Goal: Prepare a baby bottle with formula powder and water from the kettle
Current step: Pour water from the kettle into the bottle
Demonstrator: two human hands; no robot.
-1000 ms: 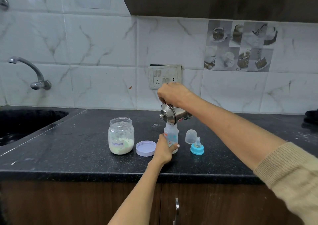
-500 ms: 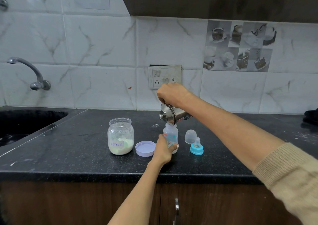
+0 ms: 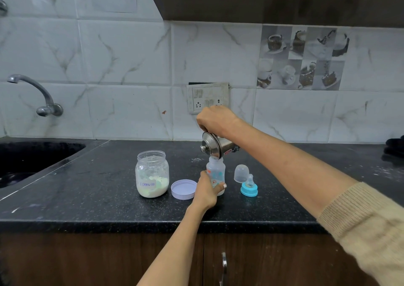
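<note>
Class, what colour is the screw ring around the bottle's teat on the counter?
Light blue screw ring, head view.

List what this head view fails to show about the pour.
- Kettle spout and handle: hidden behind its lid and the right hand.
- Water stream and fill level in the baby bottle: too small, partly behind the left hand.
- Bottle print: blurred.
</note>
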